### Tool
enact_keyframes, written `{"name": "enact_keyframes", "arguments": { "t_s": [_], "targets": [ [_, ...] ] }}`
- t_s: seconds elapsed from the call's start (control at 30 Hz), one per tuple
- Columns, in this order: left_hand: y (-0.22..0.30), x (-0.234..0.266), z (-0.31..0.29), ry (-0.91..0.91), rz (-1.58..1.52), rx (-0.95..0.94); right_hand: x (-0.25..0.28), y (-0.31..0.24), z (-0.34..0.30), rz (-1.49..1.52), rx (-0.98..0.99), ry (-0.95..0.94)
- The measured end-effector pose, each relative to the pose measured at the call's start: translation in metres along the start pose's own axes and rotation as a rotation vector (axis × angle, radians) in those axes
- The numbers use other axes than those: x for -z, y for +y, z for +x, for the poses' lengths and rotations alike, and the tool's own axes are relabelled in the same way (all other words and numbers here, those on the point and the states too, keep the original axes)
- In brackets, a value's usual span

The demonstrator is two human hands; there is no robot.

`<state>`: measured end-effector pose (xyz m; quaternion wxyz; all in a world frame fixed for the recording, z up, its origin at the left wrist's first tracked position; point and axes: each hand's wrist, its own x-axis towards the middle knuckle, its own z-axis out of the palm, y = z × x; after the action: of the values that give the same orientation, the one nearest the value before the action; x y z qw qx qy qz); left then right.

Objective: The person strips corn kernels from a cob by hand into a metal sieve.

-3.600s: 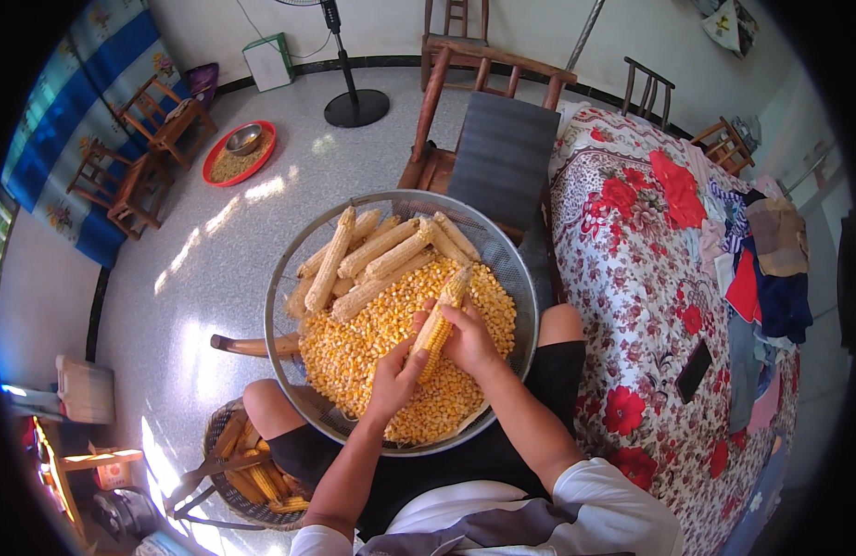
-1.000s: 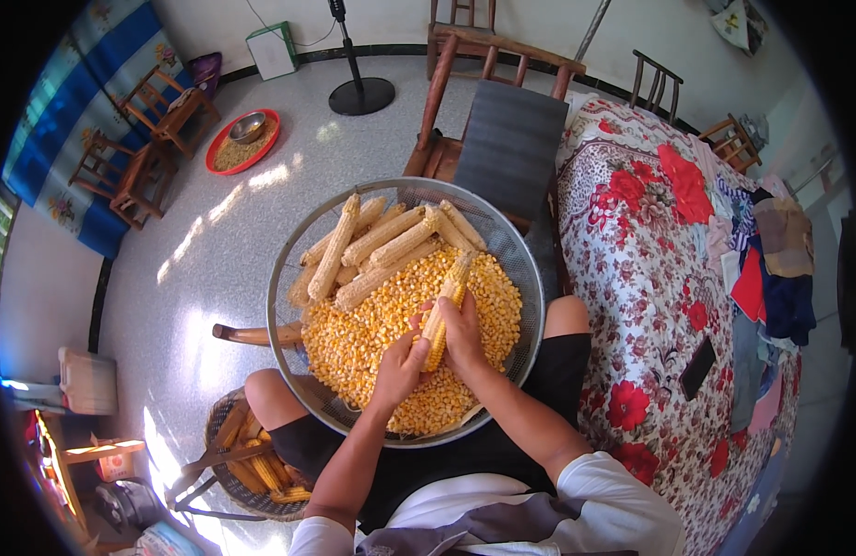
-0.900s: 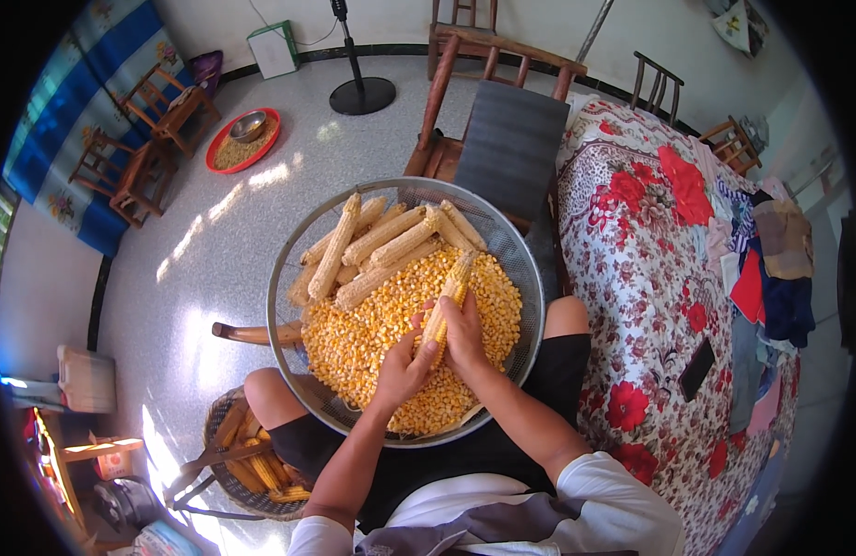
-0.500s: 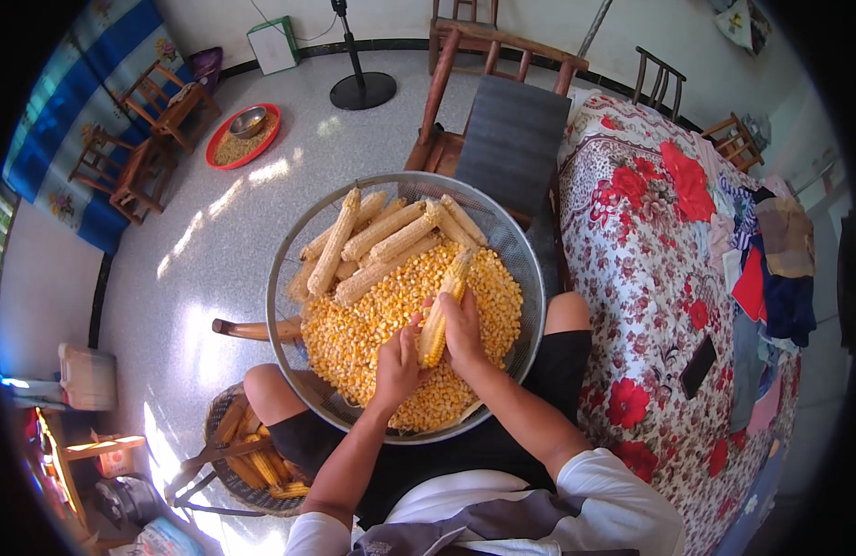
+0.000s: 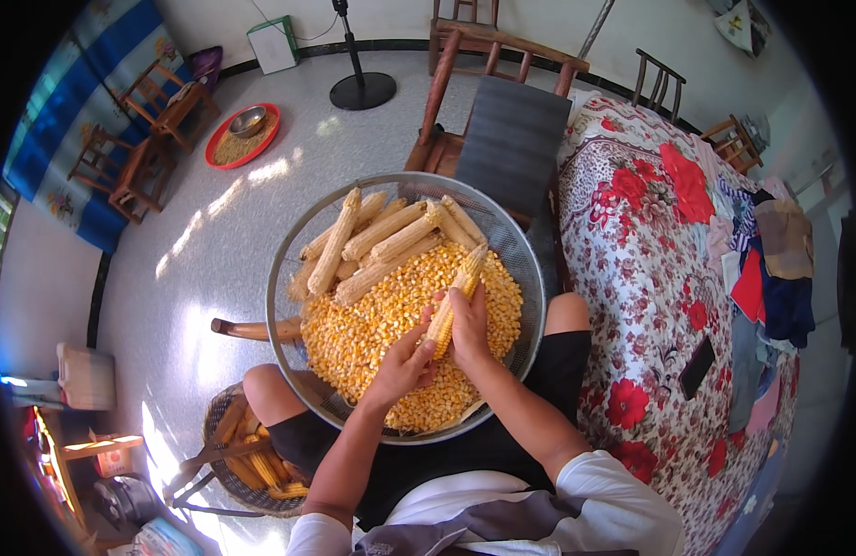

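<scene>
An ear of corn (image 5: 467, 275), partly stripped of its kernels, slants over the big round metal sieve (image 5: 537, 345). My right hand (image 5: 469, 326) is wrapped round its middle, the far tip sticking out beyond the fingers. At its near end my left hand (image 5: 405, 369) presses with the thumb, its other fingers curled partly out of sight beneath. Below both hands lies a heap of loose yellow kernels (image 5: 372, 347). Several bare cobs (image 5: 395, 229) are piled across the far side of the sieve, which rests on my lap.
At my left leg stands a wicker basket (image 5: 216, 473) with several unshelled ears. A wooden chair (image 5: 434, 148) and a dark grey padded seat (image 5: 516, 130) stand beyond the sieve. To the right is a flower-patterned bed (image 5: 599, 306) with clothes and a phone (image 5: 697, 367).
The ear of corn has turned, its far tip swinging to the right and away. My left hand has shifted slightly right, and its thumb now lies nearer the ear's lower end.
</scene>
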<state>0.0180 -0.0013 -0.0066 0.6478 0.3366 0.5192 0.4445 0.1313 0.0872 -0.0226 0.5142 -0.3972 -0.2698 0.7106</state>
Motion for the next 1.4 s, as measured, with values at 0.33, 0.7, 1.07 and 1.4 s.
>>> {"name": "enact_keyframes", "arguments": {
  "t_s": [0.33, 0.7, 1.07, 1.4],
  "targets": [
    [-0.026, -0.009, 0.008, 0.336, 0.576, -0.358, 0.011, 0.012, 0.01, 0.019, 0.015, 0.018],
    [0.013, -0.007, -0.003, 0.034, -0.008, 0.071, 0.002, -0.003, 0.005, 0.056, -0.019, 0.051],
    [0.009, -0.003, -0.001, -0.14, -0.041, -0.103, 0.006, -0.004, 0.006, 0.029, -0.017, 0.073],
    [0.0, -0.003, 0.001, -0.057, -0.006, 0.019, 0.01, 0.003, 0.003, 0.045, 0.006, -0.25]
  ]
}}
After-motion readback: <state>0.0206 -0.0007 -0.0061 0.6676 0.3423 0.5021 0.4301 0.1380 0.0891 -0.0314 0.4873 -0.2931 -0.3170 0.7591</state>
